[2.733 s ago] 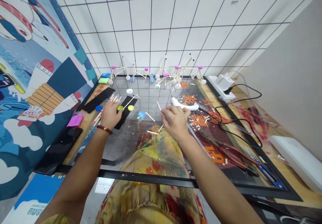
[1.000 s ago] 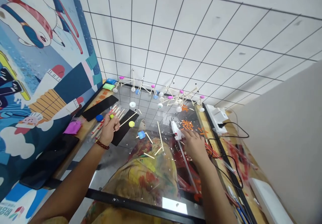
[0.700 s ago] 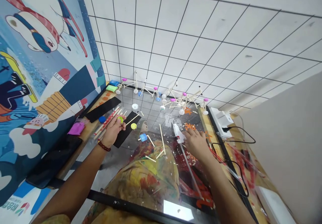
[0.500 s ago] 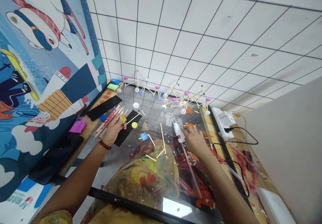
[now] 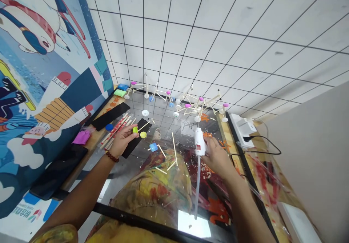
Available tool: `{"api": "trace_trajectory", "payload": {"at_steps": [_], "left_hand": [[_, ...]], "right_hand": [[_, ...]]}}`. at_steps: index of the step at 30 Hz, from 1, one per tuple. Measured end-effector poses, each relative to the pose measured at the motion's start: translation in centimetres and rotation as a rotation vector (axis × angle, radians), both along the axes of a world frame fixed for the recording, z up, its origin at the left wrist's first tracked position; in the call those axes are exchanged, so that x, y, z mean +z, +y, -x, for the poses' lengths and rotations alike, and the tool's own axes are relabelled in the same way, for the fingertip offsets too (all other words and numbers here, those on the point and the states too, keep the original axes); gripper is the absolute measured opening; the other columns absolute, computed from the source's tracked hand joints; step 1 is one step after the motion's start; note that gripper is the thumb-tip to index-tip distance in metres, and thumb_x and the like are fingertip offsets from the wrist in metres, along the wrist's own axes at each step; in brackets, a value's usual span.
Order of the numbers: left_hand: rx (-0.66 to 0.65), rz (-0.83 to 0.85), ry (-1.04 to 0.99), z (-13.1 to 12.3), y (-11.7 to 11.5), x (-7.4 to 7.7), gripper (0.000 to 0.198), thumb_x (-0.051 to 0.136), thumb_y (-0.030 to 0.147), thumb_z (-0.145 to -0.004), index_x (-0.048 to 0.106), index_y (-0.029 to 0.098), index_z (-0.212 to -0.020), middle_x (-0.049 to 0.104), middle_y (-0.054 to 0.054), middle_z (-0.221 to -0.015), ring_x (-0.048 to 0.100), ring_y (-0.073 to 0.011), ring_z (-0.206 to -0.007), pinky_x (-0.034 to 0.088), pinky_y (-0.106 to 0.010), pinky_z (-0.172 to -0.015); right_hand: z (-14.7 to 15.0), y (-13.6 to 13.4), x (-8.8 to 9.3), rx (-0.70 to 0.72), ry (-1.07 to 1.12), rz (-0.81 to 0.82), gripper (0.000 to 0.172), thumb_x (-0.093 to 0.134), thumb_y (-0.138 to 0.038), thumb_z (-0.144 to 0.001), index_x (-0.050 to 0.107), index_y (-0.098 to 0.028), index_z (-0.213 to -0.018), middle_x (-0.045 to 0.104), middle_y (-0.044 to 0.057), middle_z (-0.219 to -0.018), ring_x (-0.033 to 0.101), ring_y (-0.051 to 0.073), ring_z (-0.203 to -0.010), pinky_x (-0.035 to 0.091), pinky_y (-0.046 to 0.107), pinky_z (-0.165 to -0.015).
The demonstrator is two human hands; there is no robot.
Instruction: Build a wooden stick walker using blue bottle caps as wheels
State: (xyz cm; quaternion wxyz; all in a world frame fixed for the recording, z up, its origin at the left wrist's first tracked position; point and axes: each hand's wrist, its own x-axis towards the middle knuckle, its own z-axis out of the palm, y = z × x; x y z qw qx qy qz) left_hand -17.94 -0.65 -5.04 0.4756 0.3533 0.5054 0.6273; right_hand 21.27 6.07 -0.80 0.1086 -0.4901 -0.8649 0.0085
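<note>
My left hand (image 5: 123, 140) pinches a small yellow-green bottle cap (image 5: 135, 130) between thumb and fingers. A thin wooden stick (image 5: 144, 125) runs from beside that cap toward the upper right; whether it is joined to the cap I cannot tell. Just right of the fingertips is a yellow cap (image 5: 143, 135). My right hand (image 5: 216, 155) is closed around the handle of a white hot glue gun (image 5: 200, 141), its nozzle pointing away from me. A long clear glue stick (image 5: 197, 188) sticks out of its rear. Between the hands are a blue cap (image 5: 153, 147) and several loose sticks (image 5: 175, 149).
Several stick-and-cap figures (image 5: 187, 106) stand along the tiled wall. A white cap (image 5: 145, 113), black strips (image 5: 111, 116) and red-wrapped sticks (image 5: 116, 129) lie at the left, near a phone (image 5: 58, 170). A power strip (image 5: 241, 130) with a black cable edges the right side.
My right hand has picked up the glue gun and turned it straighter, its nozzle swinging away from me. The left hand has tilted the yellow-green cap, still in its fingers. The view has shifted slightly.
</note>
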Motion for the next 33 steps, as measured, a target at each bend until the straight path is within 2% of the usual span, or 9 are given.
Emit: {"api": "trace_trajectory", "payload": {"at_steps": [3, 5, 8, 10, 12, 16, 20, 27, 33], "left_hand": [[-0.032, 0.003, -0.052, -0.8, -0.1, 0.6, 0.047, 0.083, 0.031, -0.071, 0.07, 0.021, -0.115, 0.072, -0.003, -0.091, 0.07, -0.0149, -0.08, 0.056, -0.031, -0.081], [-0.09, -0.012, -0.111, -1.6, 0.0, 1.3, 0.044, 0.082, 0.03, -0.073, 0.071, 0.022, -0.114, 0.072, -0.003, -0.092, 0.07, -0.0148, -0.08, 0.056, -0.031, -0.081], [-0.213, -0.039, -0.189, -3.3, 0.6, 2.4, 0.038, 0.08, 0.029, -0.076, 0.072, 0.021, -0.112, 0.072, -0.005, -0.098, 0.069, -0.0161, -0.083, 0.057, -0.034, -0.082], [-0.273, -0.052, -0.211, -4.6, 1.2, 3.2, 0.035, 0.08, 0.028, -0.077, 0.073, 0.021, -0.11, 0.073, -0.007, -0.101, 0.069, -0.0167, -0.085, 0.057, -0.035, -0.085], [-0.308, -0.058, -0.217, -6.0, 1.8, 3.8, 0.034, 0.08, 0.028, -0.077, 0.074, 0.021, -0.109, 0.074, -0.008, -0.104, 0.069, -0.0178, -0.089, 0.056, -0.036, -0.089], [-0.351, -0.072, -0.235, -8.4, 2.3, 4.5, 0.038, 0.083, 0.029, -0.073, 0.076, 0.022, -0.109, 0.075, -0.008, -0.108, 0.069, -0.0184, -0.096, 0.055, -0.034, -0.094], [-0.357, -0.081, -0.239, -9.8, 1.8, 4.5, 0.039, 0.083, 0.029, -0.073, 0.076, 0.023, -0.111, 0.075, -0.007, -0.11, 0.07, -0.0173, -0.096, 0.054, -0.032, -0.093], [-0.385, -0.079, -0.142, -10.8, 1.2, 3.6, 0.034, 0.082, 0.023, -0.075, 0.076, 0.022, -0.108, 0.076, -0.007, -0.111, 0.069, -0.0182, -0.103, 0.052, -0.03, -0.097], [-0.429, -0.079, -0.171, -11.3, 1.1, 3.2, 0.039, 0.082, 0.022, -0.075, 0.074, 0.023, -0.113, 0.076, -0.007, -0.111, 0.069, -0.0179, -0.105, 0.052, -0.028, -0.094]], "right_hand": [[0.5, -1.5, 0.3, -0.031, 0.198, -0.02, 0.035, 0.051, -0.016, -0.081, 0.056, -0.018, -0.115, 0.061, 0.014, -0.109, 0.063, 0.028, -0.093, 0.052, 0.038, -0.076], [1.2, -2.4, 0.4, 0.018, 0.379, -0.039, 0.026, 0.051, -0.021, -0.086, 0.058, -0.022, -0.111, 0.061, 0.013, -0.11, 0.063, 0.028, -0.097, 0.053, 0.041, -0.08], [2.5, -3.7, 0.7, -0.025, 0.591, -0.067, 0.013, 0.058, -0.031, -0.09, 0.059, -0.028, -0.102, 0.061, 0.012, -0.109, 0.063, 0.029, -0.094, 0.052, 0.042, -0.078], [3.4, -4.8, 1.0, -0.059, 0.684, -0.012, 0.012, 0.059, -0.037, -0.091, 0.057, -0.025, -0.094, 0.062, 0.007, -0.093, 0.063, 0.025, -0.082, 0.052, 0.039, -0.072], [4.2, -5.9, 1.3, -0.052, 0.748, 0.075, 0.019, 0.055, -0.039, -0.094, 0.053, -0.024, -0.083, 0.058, 0.001, -0.075, 0.058, 0.019, -0.067, 0.047, 0.033, -0.061], [5.3, -7.5, 1.7, 0.077, 0.792, 0.117, 0.026, 0.053, -0.038, -0.095, 0.05, -0.024, -0.074, 0.055, 0.0, -0.071, 0.056, 0.018, -0.067, 0.044, 0.031, -0.062], [6.0, -7.9, 1.5, 0.162, 0.817, 0.107, 0.029, 0.054, -0.033, -0.094, 0.041, -0.024, -0.069, 0.047, -0.003, -0.067, 0.049, 0.015, -0.063, 0.038, 0.029, -0.059], [6.1, -7.8, 0.8, 0.176, 0.822, 0.114, 0.031, 0.057, -0.03, -0.093, 0.039, -0.023, -0.069, 0.045, -0.003, -0.065, 0.048, 0.015, -0.063, 0.035, 0.028, -0.058], [6.0, -7.9, 0.4, 0.165, 0.787, 0.124, 0.029, 0.057, -0.031, -0.093, 0.042, -0.023, -0.07, 0.048, -0.002, -0.065, 0.049, 0.015, -0.062, 0.038, 0.028, -0.059]]}}
